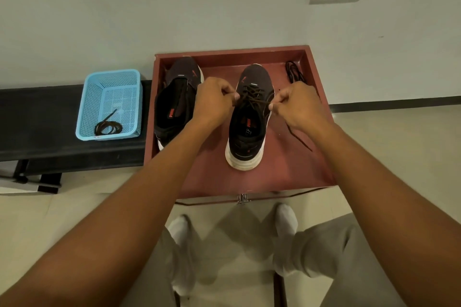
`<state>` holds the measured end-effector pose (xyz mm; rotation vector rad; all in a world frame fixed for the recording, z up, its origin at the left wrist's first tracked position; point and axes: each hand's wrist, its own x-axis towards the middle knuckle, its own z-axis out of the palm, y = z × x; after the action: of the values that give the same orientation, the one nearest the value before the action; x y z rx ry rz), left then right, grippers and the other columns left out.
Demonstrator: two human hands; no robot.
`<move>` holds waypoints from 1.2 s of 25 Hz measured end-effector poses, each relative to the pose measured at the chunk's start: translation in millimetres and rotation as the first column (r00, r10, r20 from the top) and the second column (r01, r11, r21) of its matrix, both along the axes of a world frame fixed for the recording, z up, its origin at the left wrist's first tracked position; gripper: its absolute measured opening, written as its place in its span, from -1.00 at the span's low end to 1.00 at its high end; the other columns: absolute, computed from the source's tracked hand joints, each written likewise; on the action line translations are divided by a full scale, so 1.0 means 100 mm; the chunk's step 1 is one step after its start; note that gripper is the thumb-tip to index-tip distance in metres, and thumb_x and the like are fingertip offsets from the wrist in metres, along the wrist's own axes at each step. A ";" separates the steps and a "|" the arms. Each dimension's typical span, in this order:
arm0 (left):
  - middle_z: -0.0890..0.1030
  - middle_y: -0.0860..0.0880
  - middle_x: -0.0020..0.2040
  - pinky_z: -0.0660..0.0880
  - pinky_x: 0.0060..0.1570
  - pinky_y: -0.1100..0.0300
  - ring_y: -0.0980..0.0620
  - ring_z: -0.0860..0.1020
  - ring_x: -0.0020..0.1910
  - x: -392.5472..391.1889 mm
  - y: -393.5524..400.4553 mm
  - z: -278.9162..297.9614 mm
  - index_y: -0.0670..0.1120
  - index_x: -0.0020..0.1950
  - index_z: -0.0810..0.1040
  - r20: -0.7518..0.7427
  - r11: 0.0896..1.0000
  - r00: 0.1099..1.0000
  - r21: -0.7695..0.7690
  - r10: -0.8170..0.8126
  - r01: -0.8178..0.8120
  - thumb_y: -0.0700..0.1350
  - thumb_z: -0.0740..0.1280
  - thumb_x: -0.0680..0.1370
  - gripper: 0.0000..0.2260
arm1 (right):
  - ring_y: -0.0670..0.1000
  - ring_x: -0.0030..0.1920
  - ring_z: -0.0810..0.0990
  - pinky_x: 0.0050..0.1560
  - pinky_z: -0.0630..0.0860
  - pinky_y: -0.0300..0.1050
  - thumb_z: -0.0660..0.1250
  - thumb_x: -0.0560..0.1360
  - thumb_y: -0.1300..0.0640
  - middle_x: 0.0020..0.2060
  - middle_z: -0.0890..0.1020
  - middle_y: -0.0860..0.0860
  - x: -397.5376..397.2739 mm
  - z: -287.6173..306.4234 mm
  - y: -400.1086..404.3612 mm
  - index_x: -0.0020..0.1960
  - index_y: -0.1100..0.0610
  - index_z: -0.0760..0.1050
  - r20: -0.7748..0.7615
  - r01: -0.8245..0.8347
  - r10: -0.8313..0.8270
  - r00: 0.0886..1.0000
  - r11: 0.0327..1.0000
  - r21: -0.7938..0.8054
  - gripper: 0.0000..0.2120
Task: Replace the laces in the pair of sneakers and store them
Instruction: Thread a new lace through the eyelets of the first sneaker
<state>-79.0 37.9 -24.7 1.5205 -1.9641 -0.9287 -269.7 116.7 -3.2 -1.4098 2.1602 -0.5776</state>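
Lacing dark, white-soled sneaker (249,117), half-threaded.

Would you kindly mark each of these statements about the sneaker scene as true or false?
1. Both hands pinch the lace of the right-hand sneaker. True: left hand and right hand each hold a lace end.
2. The blue basket holds a sneaker. False: it holds a coiled lace.
3. The left-hand sneaker is fully laced. False: no lace shows on it.
4. A bundled lace lies in the red tray's far right corner. True.
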 end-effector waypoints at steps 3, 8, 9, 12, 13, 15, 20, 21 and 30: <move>0.65 0.02 -0.31 0.53 -0.21 0.26 0.19 0.59 -0.32 0.01 -0.01 -0.06 -0.15 -0.22 0.68 0.059 1.000 0.998 0.024 -0.007 0.005 -0.20 0.48 0.54 -0.86 | 0.09 -0.12 0.68 -0.02 0.63 -0.03 0.43 0.49 0.19 -0.18 0.71 0.05 -0.18 -0.07 -0.03 -0.14 0.12 0.71 -0.173 0.104 -0.070 0.982 0.974 0.200 -0.92; 0.66 -0.03 -0.26 0.65 -0.01 0.03 0.03 0.66 -0.21 -0.01 -0.01 -0.10 -0.16 -0.17 0.69 0.138 0.996 0.988 0.062 -0.065 0.057 -0.21 0.45 0.56 -0.89 | 0.02 -0.28 0.55 -0.31 0.42 -0.16 0.45 0.48 0.19 -0.20 0.63 0.06 -0.10 -0.09 -0.02 -0.08 0.20 0.65 -0.204 0.004 0.067 0.977 0.945 0.327 -0.93; 0.66 -0.02 -0.25 0.64 0.00 0.05 0.04 0.66 -0.19 0.00 -0.02 -0.08 -0.15 -0.12 0.71 0.136 0.994 0.987 0.076 -0.089 0.079 -0.21 0.45 0.57 -0.92 | 0.00 -0.25 0.56 -0.26 0.43 -0.16 0.44 0.50 0.21 -0.20 0.64 0.04 -0.08 -0.07 -0.01 -0.07 0.20 0.67 -0.144 -0.036 0.082 0.986 0.954 0.298 -0.94; 0.69 -0.05 -0.09 0.61 0.08 0.07 -0.01 0.66 -0.06 0.03 -0.03 -0.03 -0.11 0.10 0.71 0.107 0.979 0.980 0.135 -0.169 0.154 -0.17 0.40 0.62 -0.88 | -0.07 -0.11 0.64 -0.06 0.53 -0.23 0.48 0.49 0.26 -0.14 0.71 -0.03 -0.05 0.02 0.01 -0.02 0.13 0.72 0.179 -0.103 0.073 0.981 0.982 0.161 -0.90; 0.69 -0.06 -0.05 0.60 0.07 0.07 -0.01 0.66 -0.05 0.02 -0.03 -0.01 -0.10 0.12 0.70 0.092 0.976 0.979 0.142 -0.182 0.168 -0.16 0.37 0.63 -0.86 | -0.07 -0.08 0.68 0.02 0.58 -0.20 0.49 0.48 0.25 -0.12 0.72 -0.03 -0.04 0.04 0.00 -0.02 0.13 0.72 0.268 -0.105 0.070 0.961 0.987 0.119 -0.90; 0.68 -0.06 -0.09 0.59 -0.03 0.09 0.00 0.65 -0.12 -0.03 -0.01 -0.02 -0.12 0.04 0.69 0.093 0.982 0.983 0.117 -0.161 0.150 -0.11 0.34 0.66 -0.85 | -0.05 -0.06 0.71 0.09 0.62 -0.15 0.51 0.50 0.19 -0.13 0.74 -0.01 0.00 0.02 -0.02 -0.03 0.15 0.72 0.312 -0.104 0.083 0.946 0.993 0.053 -0.93; 0.43 0.00 -0.39 0.30 -0.35 0.15 0.04 0.38 -0.42 -0.17 0.06 -0.12 -0.11 -0.31 0.43 0.046 0.984 0.999 0.179 -0.026 0.018 0.06 0.31 0.66 -0.60 | -0.03 -0.16 0.71 -0.02 0.63 -0.14 0.47 0.56 0.11 -0.21 0.73 0.04 0.05 -0.04 -0.04 -0.12 0.18 0.69 0.226 -0.064 0.057 0.973 0.998 0.023 -0.84; 0.39 0.01 -0.42 0.30 -0.33 0.14 0.04 0.36 -0.43 -0.20 0.06 -0.14 -0.07 -0.35 0.39 -0.022 0.973 1.000 0.232 -0.001 0.006 0.06 0.32 0.65 -0.59 | 0.00 -0.14 0.71 -0.03 0.62 -0.13 0.47 0.57 0.09 -0.21 0.73 0.06 0.04 -0.05 -0.04 -0.13 0.18 0.68 0.206 -0.053 0.044 0.978 0.998 0.041 -0.83; 0.37 0.02 -0.39 0.33 -0.46 0.26 0.13 0.34 -0.46 -0.12 0.07 -0.09 -0.08 -0.19 0.48 -0.125 0.934 0.991 0.356 0.041 0.007 -0.01 0.31 0.67 -0.74 | -0.02 -0.10 0.66 0.07 0.56 -0.07 0.47 0.56 0.10 -0.17 0.70 0.02 -0.05 0.00 0.00 -0.12 0.14 0.68 0.136 -0.010 -0.014 0.991 0.985 0.174 -0.87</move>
<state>-90.7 44.5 -34.1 1.6152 -1.7536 -1.4008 -274.6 116.3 -3.5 -1.2384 2.0495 -0.4593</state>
